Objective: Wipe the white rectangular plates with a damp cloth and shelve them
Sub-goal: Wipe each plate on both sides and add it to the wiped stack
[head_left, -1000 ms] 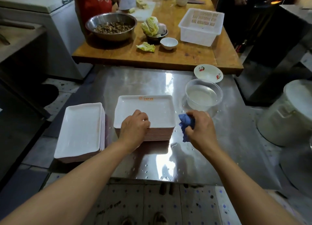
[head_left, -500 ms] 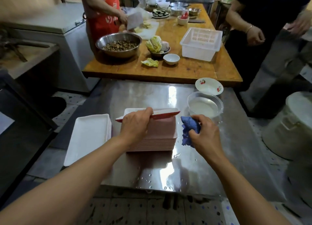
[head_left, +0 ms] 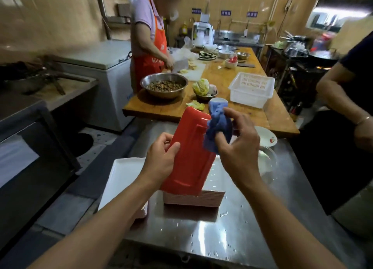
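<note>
At centre frame my left hand (head_left: 161, 159) clamped the long edge of the upright plate (head_left: 191, 151), red underside facing me, above the stack (head_left: 193, 200), while my right hand (head_left: 238, 145) pinched the soft blue cloth (head_left: 219, 125) against it; I judged it rigid, glossy, slippery when damp, best held by its rim.

A plate (head_left: 190, 155) stands tilted at frame centre, red underside showing, blue cloth (head_left: 219, 127) bunched against its upper right edge.

Two bare forearms, left hand (head_left: 161, 159) and right hand (head_left: 240, 147) (no sleeves, rings or gloves visible)
</note>
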Demonstrator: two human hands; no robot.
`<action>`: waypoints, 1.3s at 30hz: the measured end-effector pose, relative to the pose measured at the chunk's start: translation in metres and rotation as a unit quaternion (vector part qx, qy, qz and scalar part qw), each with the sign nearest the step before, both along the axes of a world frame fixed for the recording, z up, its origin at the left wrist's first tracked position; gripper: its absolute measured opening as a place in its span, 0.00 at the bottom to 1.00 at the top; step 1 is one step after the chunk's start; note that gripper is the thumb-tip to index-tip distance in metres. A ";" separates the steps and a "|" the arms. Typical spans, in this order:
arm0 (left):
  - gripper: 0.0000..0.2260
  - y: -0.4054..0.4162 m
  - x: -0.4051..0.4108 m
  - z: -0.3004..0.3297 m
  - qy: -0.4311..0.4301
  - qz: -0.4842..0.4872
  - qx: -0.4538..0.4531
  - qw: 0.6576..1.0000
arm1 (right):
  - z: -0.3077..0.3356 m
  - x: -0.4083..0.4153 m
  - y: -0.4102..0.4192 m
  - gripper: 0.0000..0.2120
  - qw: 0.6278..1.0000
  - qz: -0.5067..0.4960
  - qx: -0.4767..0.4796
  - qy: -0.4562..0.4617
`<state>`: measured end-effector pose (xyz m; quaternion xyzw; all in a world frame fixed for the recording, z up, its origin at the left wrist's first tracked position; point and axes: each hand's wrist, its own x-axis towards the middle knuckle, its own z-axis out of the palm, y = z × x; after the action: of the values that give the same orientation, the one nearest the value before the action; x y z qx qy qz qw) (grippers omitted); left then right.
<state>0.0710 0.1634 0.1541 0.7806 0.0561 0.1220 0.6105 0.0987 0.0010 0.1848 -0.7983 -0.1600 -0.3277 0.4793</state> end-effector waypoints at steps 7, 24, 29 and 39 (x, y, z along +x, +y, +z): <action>0.03 0.003 -0.017 0.009 -0.025 -0.052 -0.128 0.990 | 0.006 0.007 0.041 0.31 0.977 0.095 -0.190 0.007; 0.03 -0.009 -0.018 0.016 -0.036 0.011 -0.222 0.974 | -0.023 0.010 0.018 0.27 0.993 -0.054 -0.041 0.092; 0.03 -0.007 -0.011 0.023 -0.050 0.020 -0.254 0.966 | -0.042 -0.024 0.015 0.28 0.984 -0.009 -0.020 0.176; 0.04 -0.014 -0.003 0.008 0.005 -0.074 -0.275 0.958 | -0.013 -0.007 -0.021 0.14 0.923 0.079 0.157 0.341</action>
<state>0.0681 0.1498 0.1620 0.5848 0.0322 0.0522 0.8089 0.0915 -0.0199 0.1716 -0.7610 0.0046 -0.0177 0.6485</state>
